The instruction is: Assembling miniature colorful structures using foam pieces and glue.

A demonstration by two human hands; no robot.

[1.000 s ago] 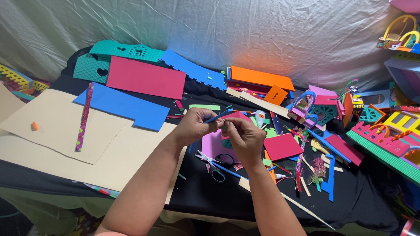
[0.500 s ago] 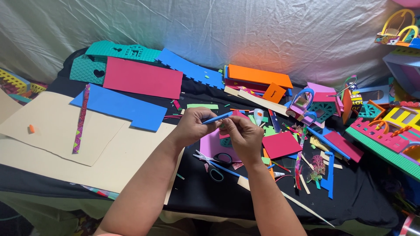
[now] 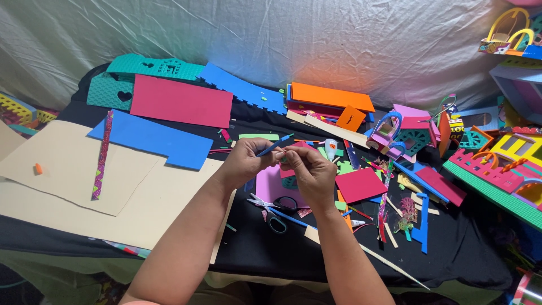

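both hands meet above the middle of the desk [image 3: 169,254], which wears a black cloth. the left hand [image 3: 244,162] has its grip pinched on a thin blue foam strip [image 3: 270,148], slanting up to the right. the right hand [image 3: 311,172] has its grip closed on the strip's lower part, fingertips touching the left's. under them lies a pink foam square [image 3: 271,186], with one pair of scissors [image 3: 274,204] just below. flat matte foam sheets lie behind: one magenta sheet [image 3: 180,101], one orange sheet [image 3: 330,97], one blue sheet [image 3: 149,138]. two tan card sheets [image 3: 73,169] overlap at left.
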